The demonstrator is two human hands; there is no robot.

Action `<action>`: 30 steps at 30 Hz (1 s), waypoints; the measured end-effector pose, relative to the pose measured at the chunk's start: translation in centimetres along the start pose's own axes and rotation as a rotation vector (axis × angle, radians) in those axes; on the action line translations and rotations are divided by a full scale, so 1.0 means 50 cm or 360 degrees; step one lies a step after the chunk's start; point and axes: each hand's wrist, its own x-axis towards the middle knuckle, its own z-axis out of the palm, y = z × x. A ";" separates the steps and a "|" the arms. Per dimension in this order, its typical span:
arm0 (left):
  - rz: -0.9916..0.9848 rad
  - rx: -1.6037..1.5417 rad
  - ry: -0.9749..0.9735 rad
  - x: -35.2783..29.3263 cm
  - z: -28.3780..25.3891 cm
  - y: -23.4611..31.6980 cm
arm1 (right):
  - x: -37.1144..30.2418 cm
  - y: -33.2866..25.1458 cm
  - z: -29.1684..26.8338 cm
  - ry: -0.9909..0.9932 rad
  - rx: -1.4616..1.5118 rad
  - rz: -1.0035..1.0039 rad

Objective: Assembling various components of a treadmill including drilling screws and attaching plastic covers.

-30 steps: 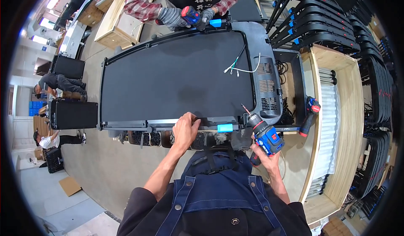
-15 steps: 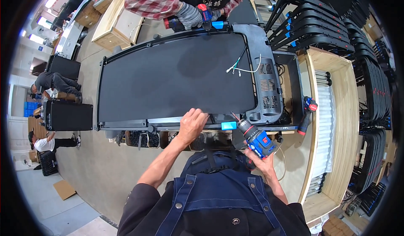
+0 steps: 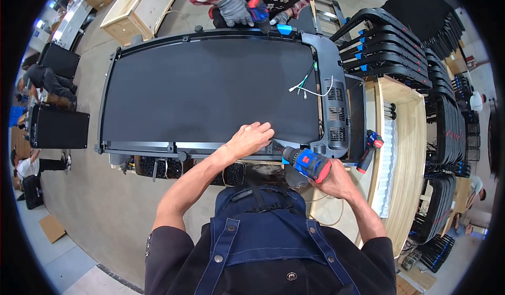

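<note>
In front of me lies a treadmill base (image 3: 210, 87) with a wide black belt and a vented motor housing (image 3: 335, 111) at its right end. My left hand (image 3: 253, 138) rests at the near side rail, its fingers bent and pressed together; whatever they pinch is hidden. My right hand (image 3: 336, 182) grips a blue, red and black cordless drill (image 3: 306, 163) by its handle. The drill lies tilted over the rail, its bit directed leftward, close beside my left fingertips. Loose white and green wires (image 3: 310, 87) lie across the belt near the housing.
Opposite, a co-worker's gloved hand (image 3: 234, 11) is by another drill (image 3: 258, 12) at the far rail. A third drill (image 3: 371, 150) sits right of the housing, beside a long wooden crate (image 3: 410, 163). Black frames (image 3: 386, 47) are stacked at the back right. Bins (image 3: 163, 167) stand below the near rail.
My right hand has brought the drill leftward, swinging its bit toward my left fingers. My left hand has shifted slightly right along the rail. The whole view has shifted too.
</note>
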 end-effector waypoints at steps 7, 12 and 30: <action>-0.0019 -0.0070 0.0027 0.002 0.008 -0.010 | 0.081 -0.032 -0.028 -0.0292 -0.0254 0.0009; -0.0035 -0.0125 0.0045 0.002 0.008 -0.013 | 0.106 -0.034 -0.027 -0.0354 -0.0270 0.0032; 0.0043 -0.0215 0.0041 -0.005 0.017 -0.027 | 0.156 -0.159 -0.012 -0.0495 -0.0916 0.0002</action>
